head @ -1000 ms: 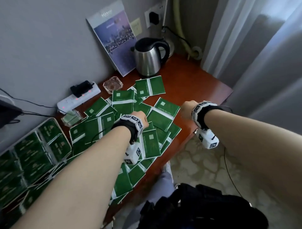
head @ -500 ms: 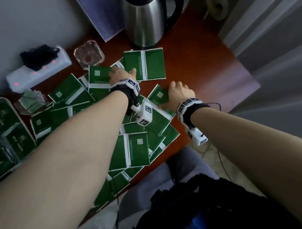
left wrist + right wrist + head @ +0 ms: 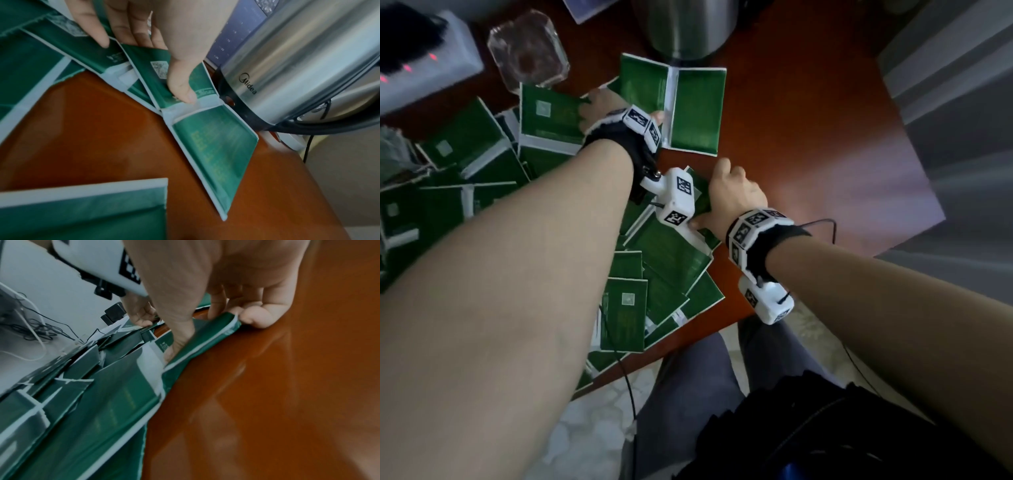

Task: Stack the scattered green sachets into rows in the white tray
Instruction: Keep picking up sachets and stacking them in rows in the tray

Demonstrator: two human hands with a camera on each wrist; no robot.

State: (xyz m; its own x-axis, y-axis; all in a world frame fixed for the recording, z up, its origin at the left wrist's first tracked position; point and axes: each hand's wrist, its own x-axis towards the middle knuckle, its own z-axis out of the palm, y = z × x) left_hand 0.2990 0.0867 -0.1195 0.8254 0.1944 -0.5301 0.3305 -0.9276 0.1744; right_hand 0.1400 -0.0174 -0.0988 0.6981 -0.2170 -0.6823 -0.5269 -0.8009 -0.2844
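Sachets [image 3: 671, 260] lie scattered in an overlapping heap across the left and middle of the desk [image 3: 808, 164]; flat, glossy green foil w/ white sealed edges, many joined in pairs along a white strip. White tray isn't in shot.

Far left, at the back: a white power strip [image 3: 431, 72] w/ red lights, then a chunky clear glass ashtray [image 3: 529, 51], square-ish w/ rounded corners. Next along, a brushed-steel kettle [image 3: 298, 65] w/ a black base band, and a blue-purple calendar card [image 3: 238, 34] leaning behind it. Desk is polished red-brown wood, shiny enough to throw reflections; to the right of it pale curtain [image 3: 945, 85], and below the desk edge a marbled tile floor [image 3: 592, 428].

Left hand [image 3: 606, 106] is down on the pile by the kettle. Fingers [image 3: 92, 24] reach straight out, spread over several sachets; thumb tip presses the white seam of a double sachet [image 3: 216, 146] that's folded at the join, far half lying flat on the wood. No curl round anything, just pressing.

Right hand [image 3: 736, 195] is at the pile's right edge. Fingers curl under the rim of a sachet pair [image 3: 205, 335], thumb on top, a narrow pinch, that edge lifted clear of the wood.
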